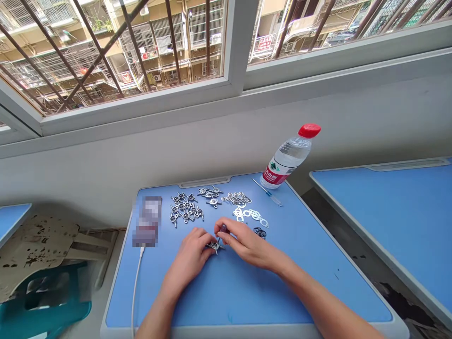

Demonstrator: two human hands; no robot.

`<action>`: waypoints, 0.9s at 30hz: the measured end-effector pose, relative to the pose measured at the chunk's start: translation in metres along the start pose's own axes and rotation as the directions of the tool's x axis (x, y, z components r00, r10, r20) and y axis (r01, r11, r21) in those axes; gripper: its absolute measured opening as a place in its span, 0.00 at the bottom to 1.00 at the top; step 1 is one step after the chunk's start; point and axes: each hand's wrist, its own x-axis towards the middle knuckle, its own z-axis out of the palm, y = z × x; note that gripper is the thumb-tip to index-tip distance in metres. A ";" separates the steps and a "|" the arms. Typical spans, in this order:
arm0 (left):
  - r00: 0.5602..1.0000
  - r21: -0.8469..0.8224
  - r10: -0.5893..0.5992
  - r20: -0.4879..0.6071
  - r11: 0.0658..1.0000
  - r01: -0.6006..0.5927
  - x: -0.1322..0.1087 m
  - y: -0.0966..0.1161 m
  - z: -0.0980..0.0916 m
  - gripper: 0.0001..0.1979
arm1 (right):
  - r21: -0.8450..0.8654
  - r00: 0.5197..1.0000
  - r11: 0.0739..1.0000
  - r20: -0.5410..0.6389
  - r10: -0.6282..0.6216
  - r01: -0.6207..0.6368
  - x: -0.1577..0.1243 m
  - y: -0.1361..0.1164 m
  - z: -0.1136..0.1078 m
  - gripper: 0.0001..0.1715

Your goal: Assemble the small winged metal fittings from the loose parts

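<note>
My left hand (pixel 191 253) steadies a small silver metal fitting (pixel 215 246) on the blue desk, fingers closed at its left side. Upright in the pinch of my right hand (pixel 243 239) is a small screwdriver (pixel 223 229) with a dark handle. Its thin shaft reaches down onto the fitting; the tip is too small to make out. Beyond my hands lie a group of fittings with dark round centres (pixel 186 207) and several plainer silver fittings (pixel 211 192). Flat silver ring plates (pixel 251 214) and black rubber rings (pixel 260 232) lie past my right hand.
A water bottle (pixel 287 162) with a red cap stands at the desk's back right beside a clear pen (pixel 268 193). More metal pieces (pixel 237 198) lie mid-back. A blurred-out phone-like object (pixel 147 221) with a white cable (pixel 136 282) occupies the left. Another desk (pixel 395 212) stands right.
</note>
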 end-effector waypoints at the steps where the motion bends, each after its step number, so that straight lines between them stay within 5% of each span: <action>1: 1.000 -0.001 -0.001 0.001 1.000 0.001 0.000 0.000 0.000 0.08 | -0.002 1.000 1.000 0.001 -0.002 0.002 0.000 0.000 0.000 0.09; 16: 1.000 -0.012 -0.001 -0.004 1.000 0.001 0.001 -0.002 0.002 0.08 | -0.059 0.998 0.996 0.036 -0.057 0.059 -0.002 0.000 0.000 0.08; 27: 1.000 -0.018 -0.008 -0.009 1.000 0.007 -0.001 0.000 0.001 0.05 | -0.334 0.950 0.904 -0.067 -0.304 0.265 0.001 0.019 0.010 0.11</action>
